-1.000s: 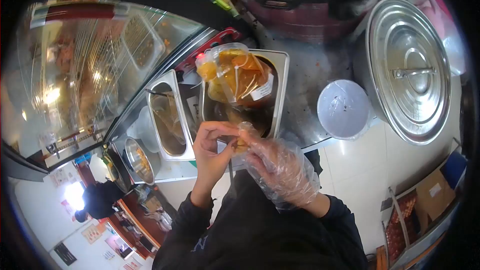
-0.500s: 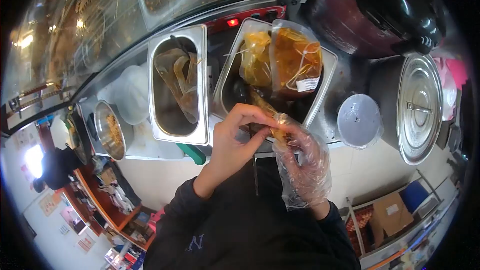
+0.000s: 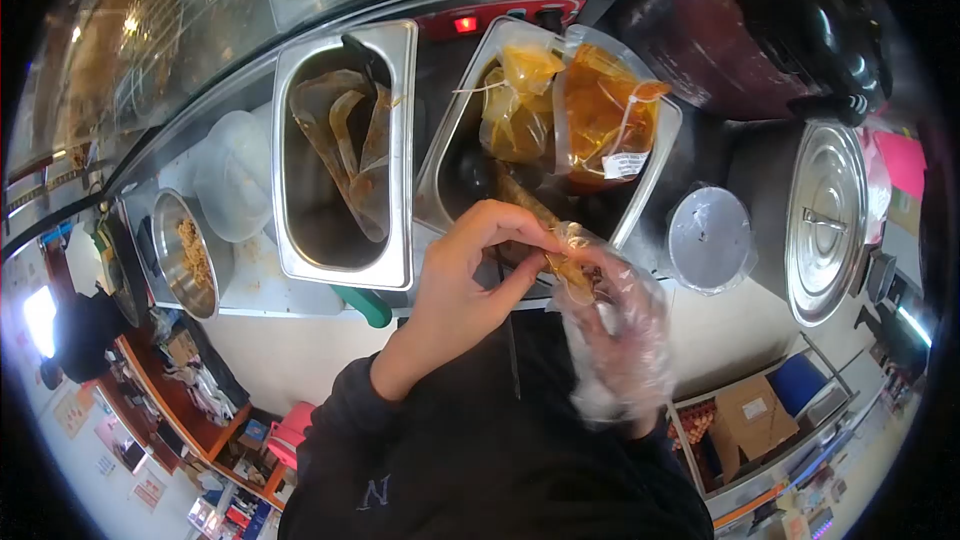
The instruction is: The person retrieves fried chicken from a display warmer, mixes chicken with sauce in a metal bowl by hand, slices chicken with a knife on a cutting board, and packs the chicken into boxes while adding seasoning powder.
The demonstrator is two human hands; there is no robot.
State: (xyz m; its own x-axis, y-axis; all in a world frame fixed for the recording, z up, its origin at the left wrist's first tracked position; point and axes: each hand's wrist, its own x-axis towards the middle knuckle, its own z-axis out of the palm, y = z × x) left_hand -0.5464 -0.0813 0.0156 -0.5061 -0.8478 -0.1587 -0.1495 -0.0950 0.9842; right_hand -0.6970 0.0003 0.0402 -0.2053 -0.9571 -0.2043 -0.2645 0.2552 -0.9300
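Note:
My bare left hand (image 3: pixel 455 275) pinches a twisted, translucent yellow-brown plastic bag (image 3: pixel 525 202) between thumb and fingertips. Closed on the near end of the same bag is my right hand (image 3: pixel 612 315), which wears a clear disposable glove. The bag slants back from my fingers over the edge of a rectangular metal pan (image 3: pixel 655 175). In that pan lie a tied bag of yellow liquid (image 3: pixel 515 120) and a tied bag of orange-brown liquid (image 3: pixel 608 125) with a white label. My fingers partly hide the gripped end.
Left of the pan stands a metal container (image 3: pixel 400 190) with a stained plastic bag and a black handle inside. Further left is a steel bowl (image 3: pixel 170 270) of shredded food. A plastic-wrapped round tub (image 3: pixel 708 240) and a lidded pot (image 3: pixel 825 270) stand to the right, below a dark cooker (image 3: pixel 720 50).
My view has shifted slightly. Both hands keep their grip on the bag near the pan's front edge, with the right hand tilted a little differently.

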